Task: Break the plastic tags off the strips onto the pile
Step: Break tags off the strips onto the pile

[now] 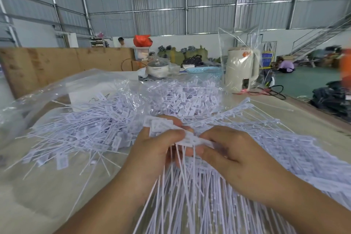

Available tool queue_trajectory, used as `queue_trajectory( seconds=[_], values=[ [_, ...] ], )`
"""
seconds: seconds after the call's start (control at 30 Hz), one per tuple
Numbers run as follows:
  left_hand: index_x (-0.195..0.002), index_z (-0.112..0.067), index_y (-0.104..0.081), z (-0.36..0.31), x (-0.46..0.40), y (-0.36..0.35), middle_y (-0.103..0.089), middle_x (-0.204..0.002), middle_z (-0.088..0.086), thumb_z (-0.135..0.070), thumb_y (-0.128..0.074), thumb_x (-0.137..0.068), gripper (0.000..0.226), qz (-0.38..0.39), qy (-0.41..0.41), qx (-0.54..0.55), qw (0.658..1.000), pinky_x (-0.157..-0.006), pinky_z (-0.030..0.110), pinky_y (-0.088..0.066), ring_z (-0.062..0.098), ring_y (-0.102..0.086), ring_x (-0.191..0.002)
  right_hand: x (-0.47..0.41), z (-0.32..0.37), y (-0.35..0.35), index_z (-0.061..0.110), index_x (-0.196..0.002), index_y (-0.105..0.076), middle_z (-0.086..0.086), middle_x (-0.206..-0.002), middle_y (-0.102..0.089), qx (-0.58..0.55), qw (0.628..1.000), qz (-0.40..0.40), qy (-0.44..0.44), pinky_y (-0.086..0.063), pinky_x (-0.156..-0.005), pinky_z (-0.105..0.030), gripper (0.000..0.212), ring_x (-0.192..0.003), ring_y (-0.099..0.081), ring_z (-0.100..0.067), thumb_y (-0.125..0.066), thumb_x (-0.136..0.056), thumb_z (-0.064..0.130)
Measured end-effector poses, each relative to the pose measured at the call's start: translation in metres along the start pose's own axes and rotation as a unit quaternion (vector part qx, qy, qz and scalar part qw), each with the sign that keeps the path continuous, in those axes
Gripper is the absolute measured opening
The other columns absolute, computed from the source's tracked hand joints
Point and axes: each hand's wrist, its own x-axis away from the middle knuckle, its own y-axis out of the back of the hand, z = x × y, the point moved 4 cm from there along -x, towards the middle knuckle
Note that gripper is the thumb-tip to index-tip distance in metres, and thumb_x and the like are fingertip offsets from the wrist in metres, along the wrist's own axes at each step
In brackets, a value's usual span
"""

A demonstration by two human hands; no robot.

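Both hands meet at the centre of the frame, low over the table (38, 186). The left hand (153, 150) has its fingers curled round a bunch of white plastic tags (161, 125), thumb pressed on top. The right hand (231, 156) pinches the next bit of the same strip (191, 140), thumb and fingers closed on it just beside the left thumb. From that strip the thin tails hang down between the wrists toward the bottom of the frame.

Under the forearms, bottom centre and out to the right edge, lies a thick sheaf of unbroken strips (284, 150), fanned like a broom. The pile (171, 97) of loose tags sits just above the hands, centre of the frame, spreading to the left in a scatter of singles with their tails sticking out. The tags carry small printing, too blurred to read.

A crumpled clear plastic bag (47, 89) slumps at the left. Further back, right of centre, stands a cream electric kettle (241, 68) half wrapped in clear film, an orange sticker on it, writing not legible. Beside it a light blue basket (203, 71), a lidded pot (157, 68), and an orange bag (141, 41) atop a container. A brown board wall (57, 64) runs across the upper left. A person in purple (284, 65) crouches on the green floor at far right.
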Motion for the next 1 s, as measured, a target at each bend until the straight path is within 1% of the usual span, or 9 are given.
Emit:
queue_trajectory(
  seconds=[0.1,0.23,0.33,0.47,0.63,0.7,0.8,0.9,1.0],
  values=[
    [-0.075,-0.020,-0.070,0.000,0.003,-0.002,-0.074,-0.084,0.019,0.000,-0.073,-0.058,0.027,0.026,0.005,-0.008,1.000,-0.044,0.027,-0.050,0.024,-0.066,-0.055,0.003,-0.005,0.000,0.038,-0.074,-0.057,0.008,-0.053,-0.042,-0.024,0.998,0.045,-0.022,-0.026,-0.046,-0.020,0.022,-0.045,-0.036,-0.007,-0.053,-0.091,0.052],
    [-0.071,-0.023,-0.074,-0.001,0.007,-0.006,-0.075,-0.083,0.016,-0.008,-0.077,-0.064,0.018,0.057,-0.007,-0.057,0.997,-0.046,0.031,-0.053,0.027,-0.064,-0.058,0.003,-0.006,-0.002,0.038,-0.072,-0.049,0.010,-0.053,-0.043,-0.001,0.998,0.060,-0.009,-0.027,-0.046,-0.023,0.024,-0.045,-0.037,-0.007,-0.052,-0.092,0.051],
    [-0.070,-0.025,-0.072,0.000,0.007,-0.007,-0.075,-0.086,0.018,-0.008,-0.078,-0.062,0.020,0.022,0.000,-0.051,0.998,-0.046,0.032,-0.052,0.027,-0.063,-0.056,0.001,-0.005,0.001,0.039,-0.074,-0.050,0.013,-0.055,-0.048,0.001,0.999,0.040,-0.011,-0.028,-0.046,-0.021,0.021,-0.046,-0.041,-0.007,-0.051,-0.090,0.052],
    [-0.071,-0.020,-0.076,0.003,0.007,-0.006,-0.075,-0.086,0.019,-0.004,-0.069,-0.077,0.019,-0.049,0.010,-0.019,0.999,-0.049,0.032,-0.054,0.027,-0.067,-0.060,0.000,0.002,-0.001,0.027,-0.067,-0.046,0.012,-0.057,-0.050,0.014,0.999,-0.047,-0.016,-0.030,-0.046,-0.024,0.033,-0.046,-0.042,-0.008,-0.053,-0.092,0.047],
    [-0.076,-0.003,-0.078,0.007,0.006,0.003,-0.073,-0.082,0.021,-0.008,-0.070,-0.067,0.013,-0.087,0.027,0.051,0.995,-0.051,0.025,-0.055,0.020,-0.066,-0.054,-0.004,-0.011,0.037,0.014,-0.068,-0.039,0.009,-0.048,-0.036,-0.068,0.959,-0.264,-0.077,-0.026,-0.038,-0.018,0.047,-0.041,-0.030,-0.007,-0.045,-0.084,0.057],
    [-0.070,-0.008,-0.078,0.007,0.004,0.003,-0.072,-0.082,0.022,-0.002,-0.067,-0.076,0.013,-0.077,0.031,0.039,0.996,-0.049,0.025,-0.054,0.020,-0.063,-0.051,-0.001,-0.013,0.036,0.018,-0.070,-0.044,0.010,-0.049,-0.034,-0.100,0.972,-0.201,-0.065,-0.025,-0.039,-0.016,0.038,-0.043,-0.028,-0.005,-0.048,-0.082,0.054],
    [-0.065,-0.010,-0.076,0.006,0.009,-0.007,-0.066,-0.064,0.019,-0.002,-0.070,-0.074,0.013,-0.022,0.039,-0.022,0.999,-0.044,0.027,-0.051,0.021,-0.060,-0.046,0.004,-0.005,0.007,0.044,-0.096,-0.050,0.013,-0.051,-0.045,-0.130,0.991,-0.026,-0.019,-0.029,-0.042,-0.021,0.013,-0.044,-0.033,-0.006,-0.051,-0.088,0.055],
    [-0.070,-0.001,-0.068,0.006,0.014,-0.015,-0.057,-0.052,0.016,-0.004,-0.070,-0.069,0.003,0.026,0.021,-0.061,0.998,-0.044,0.025,-0.050,0.022,-0.057,-0.042,0.003,0.002,-0.005,0.044,-0.121,-0.037,0.020,-0.064,-0.060,-0.081,0.996,0.006,0.030,-0.033,-0.045,-0.017,0.034,-0.046,-0.044,-0.004,-0.052,-0.092,0.052],
    [-0.074,-0.006,-0.068,0.004,0.013,-0.017,-0.057,-0.054,0.016,-0.003,-0.067,-0.067,0.008,0.045,0.017,-0.053,0.997,-0.043,0.025,-0.048,0.021,-0.057,-0.044,0.003,0.001,-0.004,0.048,-0.127,-0.028,0.007,-0.072,-0.061,-0.055,0.998,-0.009,0.017,-0.038,-0.049,-0.023,0.047,-0.053,-0.052,-0.010,-0.050,-0.088,0.063]
  ],
)
